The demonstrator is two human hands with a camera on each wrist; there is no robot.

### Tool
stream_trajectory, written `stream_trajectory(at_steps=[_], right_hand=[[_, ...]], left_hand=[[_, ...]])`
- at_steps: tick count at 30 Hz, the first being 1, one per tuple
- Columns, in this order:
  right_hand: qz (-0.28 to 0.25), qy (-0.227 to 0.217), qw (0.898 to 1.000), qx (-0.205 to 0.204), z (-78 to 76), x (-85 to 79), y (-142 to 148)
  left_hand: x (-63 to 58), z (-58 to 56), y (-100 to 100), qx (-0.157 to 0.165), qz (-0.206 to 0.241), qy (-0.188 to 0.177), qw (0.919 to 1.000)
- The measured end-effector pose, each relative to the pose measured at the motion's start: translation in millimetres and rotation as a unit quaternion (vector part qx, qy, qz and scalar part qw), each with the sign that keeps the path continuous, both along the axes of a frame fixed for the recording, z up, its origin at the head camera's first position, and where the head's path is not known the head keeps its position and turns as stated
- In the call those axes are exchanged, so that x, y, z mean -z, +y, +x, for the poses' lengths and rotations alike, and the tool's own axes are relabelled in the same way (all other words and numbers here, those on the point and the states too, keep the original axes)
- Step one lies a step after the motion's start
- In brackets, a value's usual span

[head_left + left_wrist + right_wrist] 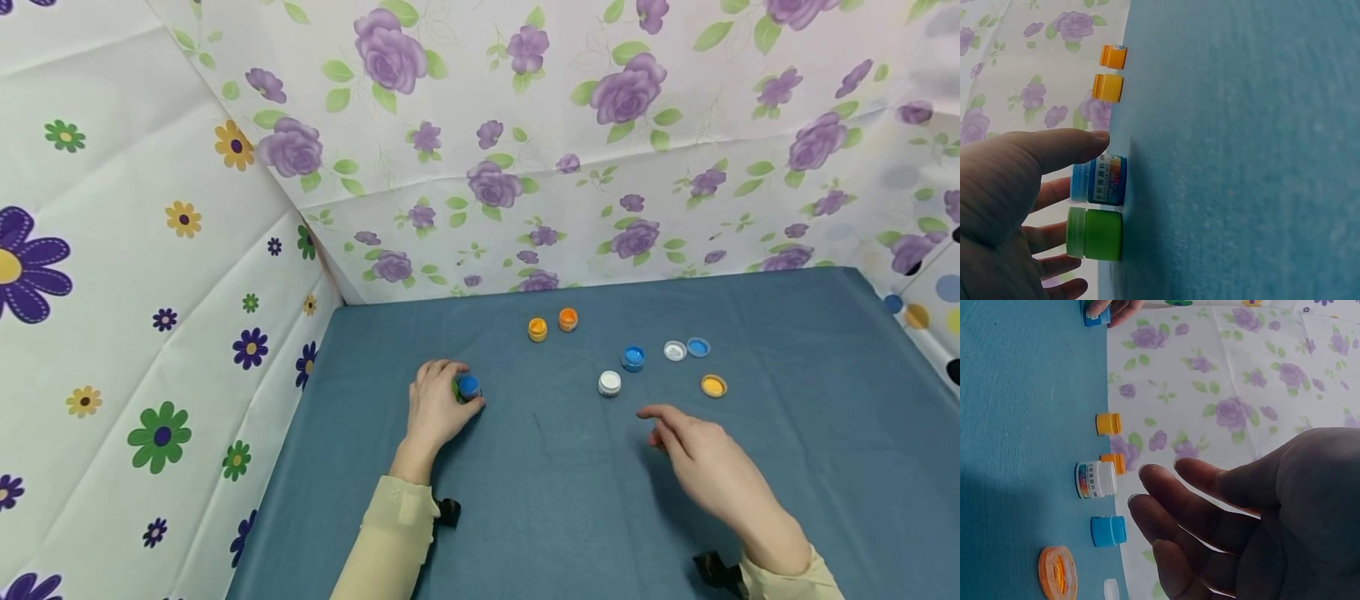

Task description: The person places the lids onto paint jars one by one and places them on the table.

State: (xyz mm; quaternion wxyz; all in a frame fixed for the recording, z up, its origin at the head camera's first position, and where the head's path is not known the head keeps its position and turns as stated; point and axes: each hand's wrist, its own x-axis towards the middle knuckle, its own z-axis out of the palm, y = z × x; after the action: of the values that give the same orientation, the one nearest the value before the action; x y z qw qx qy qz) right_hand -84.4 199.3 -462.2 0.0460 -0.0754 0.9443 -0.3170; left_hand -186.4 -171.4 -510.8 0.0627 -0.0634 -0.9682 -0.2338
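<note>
My left hand (438,404) is at the left of the cloth, thumb and index finger around a small blue paint jar (1108,180) with a printed label. A green paint jar (1102,234) stands right beside it, mostly hidden by the hand in the head view. Over the cloth at the right, my right hand (712,467) hovers with loosely bent fingers and holds nothing. Beyond its fingertips stand a white paint jar (609,384) and another blue jar (633,359). A yellow-orange lid (714,386) lies nearby.
Farther back stand a yellow jar (537,330) and an orange jar (567,320). A white lid (675,351) and a blue lid (698,347) lie side by side at the right. Flowered sheets (487,125) rise behind and left of the blue cloth (540,500).
</note>
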Motion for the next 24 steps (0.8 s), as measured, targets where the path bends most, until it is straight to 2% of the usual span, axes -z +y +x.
stream_trajectory(at_steps=[7,11,13,16,20,22,24], right_hand=[[-0.003,-0.005,1.000,0.015,0.8,-1.5,8.1],[-0.003,-0.016,0.999,0.027,2.2,-0.7,15.9],[-0.003,-0.015,0.999,0.033,3.4,-0.2,19.5],[-0.008,0.002,0.999,0.037,5.1,0.3,22.7],[-0.020,0.039,0.998,0.052,7.5,-1.0,21.7],[-0.026,0.055,0.996,0.065,8.3,-2.3,21.1],[-0.031,0.068,0.994,0.076,8.8,-3.1,21.2]], left_hand=[[-9.5,5.2,10.5,0.011,0.032,0.028,0.9990],[-15.6,12.3,27.3,0.026,0.070,0.050,0.9960],[-17.5,16.6,40.3,0.040,0.103,0.055,0.9924],[-20.0,23.6,66.3,0.073,0.172,0.034,0.9818],[-18.0,28.8,106.8,0.111,0.247,-0.030,0.9621],[-12.7,28.5,125.5,0.111,0.263,-0.060,0.9567],[-6.2,26.2,142.3,0.099,0.267,-0.080,0.9552]])
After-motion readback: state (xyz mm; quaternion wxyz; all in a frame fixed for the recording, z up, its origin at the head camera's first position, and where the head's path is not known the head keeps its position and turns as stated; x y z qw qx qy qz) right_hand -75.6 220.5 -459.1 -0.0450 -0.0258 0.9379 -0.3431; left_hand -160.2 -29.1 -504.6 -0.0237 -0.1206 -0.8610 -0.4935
